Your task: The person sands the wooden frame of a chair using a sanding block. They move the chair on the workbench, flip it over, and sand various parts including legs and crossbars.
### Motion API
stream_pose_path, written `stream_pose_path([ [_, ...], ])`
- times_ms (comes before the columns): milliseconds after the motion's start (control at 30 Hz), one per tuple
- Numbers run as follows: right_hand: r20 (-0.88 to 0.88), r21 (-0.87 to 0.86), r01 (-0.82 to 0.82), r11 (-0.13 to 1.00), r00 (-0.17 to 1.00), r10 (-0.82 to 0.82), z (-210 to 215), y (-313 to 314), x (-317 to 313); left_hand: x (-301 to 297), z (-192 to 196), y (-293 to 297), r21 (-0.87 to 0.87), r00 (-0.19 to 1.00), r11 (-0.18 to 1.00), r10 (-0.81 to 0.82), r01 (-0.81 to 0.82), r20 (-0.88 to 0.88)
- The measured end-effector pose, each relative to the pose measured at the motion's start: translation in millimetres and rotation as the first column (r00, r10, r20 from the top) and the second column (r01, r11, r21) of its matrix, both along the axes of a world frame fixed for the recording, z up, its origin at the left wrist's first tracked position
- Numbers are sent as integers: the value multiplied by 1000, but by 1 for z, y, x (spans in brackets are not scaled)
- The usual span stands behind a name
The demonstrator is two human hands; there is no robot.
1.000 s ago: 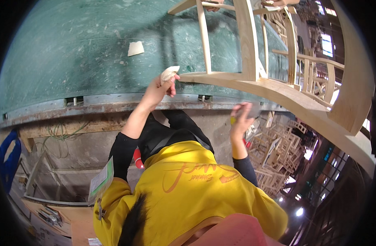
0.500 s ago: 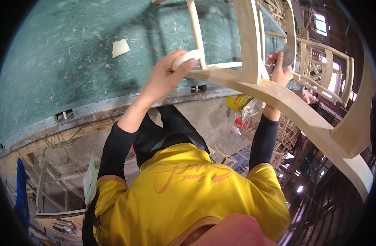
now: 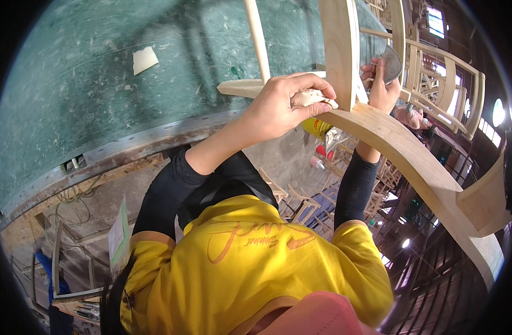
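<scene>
Cream wadding (image 3: 310, 99), perhaps cloth, is pinched in the curled left hand (image 3: 278, 105); the outstretched right hand (image 3: 383, 92) clasps a grey disc (image 3: 392, 65).

Looking steeply down from head height, fisheye-wide, on the left side of a worn pair. Catching left hand (image 3: 273, 106) and right hand (image 3: 384, 92) at close range, high of centre. Facing over the yellow shirt (image 3: 256, 262) on the hands' near side, onto the worktop (image 3: 99, 89) beyond and left of them, reaching windows (image 3: 436, 22) far to their right.
</scene>
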State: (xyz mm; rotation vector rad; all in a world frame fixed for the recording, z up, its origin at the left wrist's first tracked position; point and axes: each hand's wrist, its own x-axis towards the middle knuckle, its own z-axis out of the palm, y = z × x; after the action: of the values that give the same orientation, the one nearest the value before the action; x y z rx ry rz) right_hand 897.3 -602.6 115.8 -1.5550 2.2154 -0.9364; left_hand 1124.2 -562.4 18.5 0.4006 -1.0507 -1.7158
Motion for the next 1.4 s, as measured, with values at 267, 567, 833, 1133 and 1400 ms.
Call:
stream_pose_path([
  [267, -5, -17, -7, 1000, 1000, 7, 2, 1, 6, -8, 4, 2, -65, 989, 992, 115, -110, 89],
  [567, -39, -1, -24, 1000, 999, 24, 2, 1, 2, -11, 6, 2, -91, 990, 992, 98, -89, 98],
  [833, -18, -25, -23, 999, 1000, 22, 2, 1, 5, -11, 6, -6, -197, 985, 975, 125, -100, 117],
  [1133, -31, -42, -15, 999, 999, 14, 1, 4, 3, -6, 3, -6, -195, 980, 973, 150, -122, 134],
  [1400, -17, -54, -13, 998, 1000, 12, -1, 1, 2, -6, -1, -6, -217, 980, 969, 149, -119, 129],
])
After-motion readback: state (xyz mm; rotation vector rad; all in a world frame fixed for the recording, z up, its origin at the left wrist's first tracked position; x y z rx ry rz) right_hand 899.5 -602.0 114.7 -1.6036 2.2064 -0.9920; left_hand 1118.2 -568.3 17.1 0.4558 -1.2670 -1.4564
